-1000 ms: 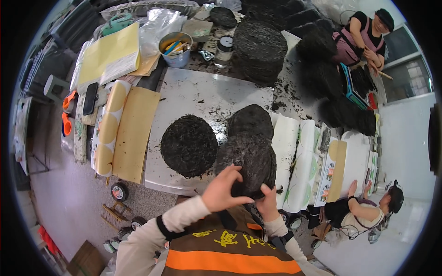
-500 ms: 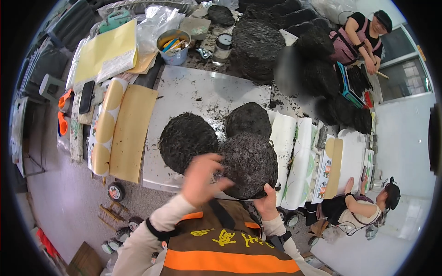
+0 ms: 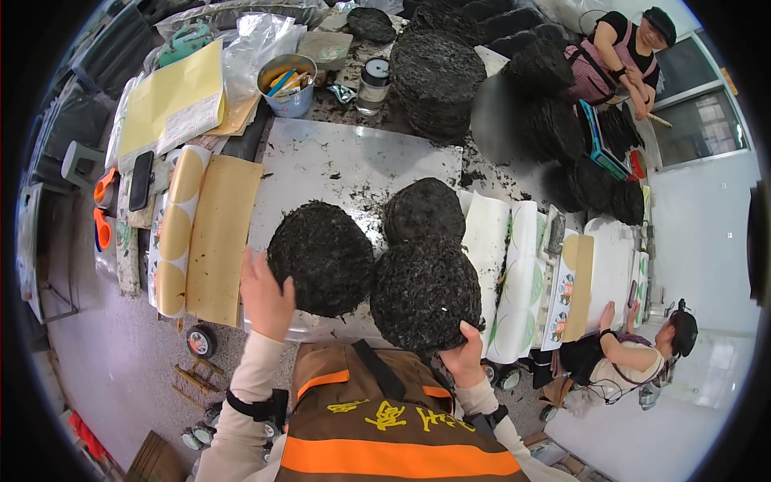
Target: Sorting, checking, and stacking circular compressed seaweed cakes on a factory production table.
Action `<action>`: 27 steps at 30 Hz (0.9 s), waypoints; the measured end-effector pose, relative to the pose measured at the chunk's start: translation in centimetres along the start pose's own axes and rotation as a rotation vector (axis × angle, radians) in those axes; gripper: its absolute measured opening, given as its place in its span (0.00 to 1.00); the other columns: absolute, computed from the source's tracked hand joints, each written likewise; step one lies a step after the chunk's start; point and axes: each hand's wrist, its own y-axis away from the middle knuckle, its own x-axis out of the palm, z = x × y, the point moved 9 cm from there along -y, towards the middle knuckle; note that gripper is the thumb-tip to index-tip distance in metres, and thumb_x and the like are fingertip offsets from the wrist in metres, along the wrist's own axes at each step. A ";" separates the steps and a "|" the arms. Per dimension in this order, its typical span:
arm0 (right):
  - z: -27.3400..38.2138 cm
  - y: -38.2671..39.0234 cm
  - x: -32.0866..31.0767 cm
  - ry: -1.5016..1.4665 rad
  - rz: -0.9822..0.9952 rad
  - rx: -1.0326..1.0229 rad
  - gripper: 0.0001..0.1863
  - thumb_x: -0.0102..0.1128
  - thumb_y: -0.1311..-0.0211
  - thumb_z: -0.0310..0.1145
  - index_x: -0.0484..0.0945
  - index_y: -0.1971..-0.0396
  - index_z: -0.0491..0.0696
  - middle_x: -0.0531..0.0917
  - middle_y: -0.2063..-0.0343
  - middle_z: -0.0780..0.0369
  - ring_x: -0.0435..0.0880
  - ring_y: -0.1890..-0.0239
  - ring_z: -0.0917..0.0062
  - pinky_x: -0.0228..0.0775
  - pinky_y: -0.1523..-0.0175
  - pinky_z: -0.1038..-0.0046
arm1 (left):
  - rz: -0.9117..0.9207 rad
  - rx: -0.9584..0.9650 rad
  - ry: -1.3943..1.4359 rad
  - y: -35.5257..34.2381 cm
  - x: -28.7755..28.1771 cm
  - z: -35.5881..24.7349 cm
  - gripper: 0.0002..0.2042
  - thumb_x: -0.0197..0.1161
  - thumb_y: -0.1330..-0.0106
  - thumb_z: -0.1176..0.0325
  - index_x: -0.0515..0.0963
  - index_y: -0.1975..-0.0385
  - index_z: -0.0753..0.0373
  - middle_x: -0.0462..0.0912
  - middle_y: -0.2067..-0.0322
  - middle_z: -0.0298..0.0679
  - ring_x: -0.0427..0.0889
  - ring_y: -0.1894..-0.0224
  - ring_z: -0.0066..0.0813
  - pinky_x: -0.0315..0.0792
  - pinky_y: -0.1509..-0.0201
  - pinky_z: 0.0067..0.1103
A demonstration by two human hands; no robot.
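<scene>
My right hand (image 3: 463,355) pinches the near right edge of a round black cake (image 3: 426,296) that looks like dried seaweed, its thumb on top and the other fingers mostly hidden beneath. A second round seaweed cake (image 3: 321,259) lies to the left on the metal tabletop (image 3: 321,149). Beside that cake's left edge is my left hand (image 3: 267,299), fingers spread and nothing in them; whether a fingertip touches the rim I cannot tell. A smaller seaweed cake (image 3: 424,210) lies behind the held one, which partly overlaps it.
Printed paper sheets flank the work area, with a tan sheet (image 3: 225,233) at left and a white one (image 3: 514,281) at right. Behind stand a metal bucket of tools (image 3: 289,96), a lidded jar (image 3: 373,88) and a tall seaweed stack (image 3: 438,80). Two people are at the right.
My left hand has swung left, from the held cake across to the left cake's outer edge, and its fingers are spread. My right hand keeps its grip on the near cake.
</scene>
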 end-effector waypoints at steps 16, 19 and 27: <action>6.1 3.2 1.0 0.605 -0.189 -0.262 0.27 0.62 0.41 0.22 0.65 0.41 0.42 0.77 0.49 0.59 0.77 0.49 0.75 0.71 0.43 0.72 | 0.685 0.913 0.285 10.1 13.9 -21.8 0.11 0.62 0.49 0.72 0.79 0.65 0.63 0.80 0.63 0.39 0.83 0.62 0.38 0.78 0.62 0.28; 8.4 4.4 -1.7 0.548 -0.348 -0.308 0.25 0.63 0.41 0.22 0.67 0.44 0.42 0.78 0.51 0.61 0.77 0.50 0.76 0.71 0.45 0.73 | 0.778 0.929 0.338 12.0 17.9 -24.3 0.08 0.63 0.49 0.71 0.78 0.68 0.63 0.79 0.67 0.39 0.82 0.65 0.40 0.76 0.66 0.30; 13.1 6.7 -13.5 0.126 -0.568 -0.283 0.21 0.59 0.40 0.24 0.72 0.46 0.40 0.80 0.51 0.57 0.81 0.51 0.69 0.76 0.47 0.67 | 1.124 0.431 0.682 11.0 31.1 -28.8 0.06 0.64 0.41 0.70 0.80 0.72 0.66 0.84 0.76 0.40 0.84 0.73 0.30 0.76 0.66 0.25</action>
